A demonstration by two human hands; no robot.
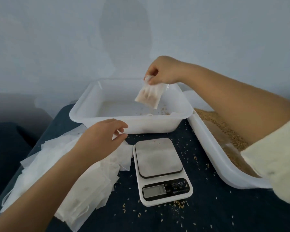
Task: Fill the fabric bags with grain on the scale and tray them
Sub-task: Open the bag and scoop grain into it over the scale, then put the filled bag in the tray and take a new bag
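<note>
Overhead, the right hand [162, 71] hangs above the far white tray [84, 104], fingers pinched on the gathered top of a filled fabric bag [148, 96]. Bag dangles in the air over the tray's right half, brownish grain showing through the cloth; it touches nothing below. A few loose kernels lie on the tray floor near its right front corner.

Left hand [99, 138] sits low, in front of the tray's near wall, thumb and fingers loosely curled over the edge of the empty bags [84, 178]. Whether it is actually pinching one, I cannot tell. Those flat white bags are heaped in an untidy stack on the left of the dark blue surface [199, 215].

Kitchen scale [161, 171] stands in the middle, just right of the stack, platform bare apart from a speck or two. Display unreadable.

Second white tray [213, 158] at right holds the grain [231, 136]; the right forearm crosses over it. Stray kernels scattered around the scale.
</note>
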